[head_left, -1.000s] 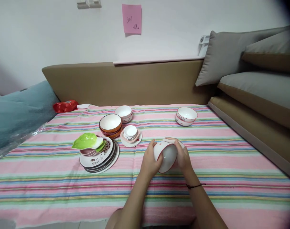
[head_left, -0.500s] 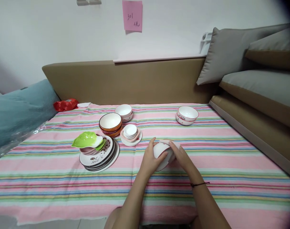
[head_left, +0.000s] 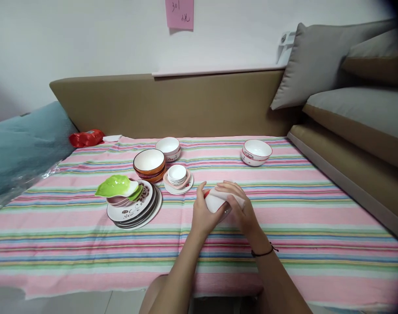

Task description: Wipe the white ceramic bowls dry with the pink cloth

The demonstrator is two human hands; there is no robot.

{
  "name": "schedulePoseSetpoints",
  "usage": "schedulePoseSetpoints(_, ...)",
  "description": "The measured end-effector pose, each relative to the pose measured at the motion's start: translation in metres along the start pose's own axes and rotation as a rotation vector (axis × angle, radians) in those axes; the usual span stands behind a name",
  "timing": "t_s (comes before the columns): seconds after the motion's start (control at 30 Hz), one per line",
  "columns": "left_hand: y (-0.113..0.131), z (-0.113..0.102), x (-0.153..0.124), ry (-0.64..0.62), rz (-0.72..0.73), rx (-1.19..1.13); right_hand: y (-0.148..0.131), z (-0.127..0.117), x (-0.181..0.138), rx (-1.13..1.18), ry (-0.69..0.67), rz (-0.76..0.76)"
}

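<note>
Just above the cloth, a white bowl is held tilted, with a patch of red at its rim. My left hand grips the bowl's left side, thumb toward me. My right hand presses a folded white cloth against the bowl's right side, fingers curled over it. The hands hide much of the bowl. To the left of my hands, small white dishes sit stacked on a plate. Farther back on the right stand stacked red-rimmed bowls.
A striped cloth covers the surface. On the left are stacked plates with a green leaf-shaped dish on top, orange bowls and white bowls. A red package lies behind; cushions pile up right.
Both hands have turned the bowl, and its underside and rim now face differently. My right hand has come inward with the white cloth now showing. The view has tipped slightly downward.
</note>
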State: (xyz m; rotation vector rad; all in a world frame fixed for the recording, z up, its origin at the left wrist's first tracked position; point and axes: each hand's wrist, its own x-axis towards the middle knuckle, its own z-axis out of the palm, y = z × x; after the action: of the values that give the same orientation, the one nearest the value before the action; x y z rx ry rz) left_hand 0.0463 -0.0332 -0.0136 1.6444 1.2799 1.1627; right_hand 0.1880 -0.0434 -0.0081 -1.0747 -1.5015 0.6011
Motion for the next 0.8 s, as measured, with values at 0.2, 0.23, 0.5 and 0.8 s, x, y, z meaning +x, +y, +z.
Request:
schedulePoseSetpoints(0.2,0.005,-0.006,-0.003,0.060,0.125,-0.015,-0.004,-0.004,0.001,0.073,0.060,0.083)
schedulePoseSetpoints(0.23,0.006,-0.006,-0.003,0.070,0.134,-0.021,-0.006,-0.005,0.000,0.029,0.010,0.004)
schedulePoseSetpoints(0.5,0.008,-0.008,-0.005,0.097,0.166,0.023,-0.016,0.002,-0.006,-0.047,0.021,-0.069)
schedulePoseSetpoints(0.8,0.002,-0.006,-0.007,0.036,0.254,0.151,0.001,0.008,-0.003,0.093,0.117,0.149)
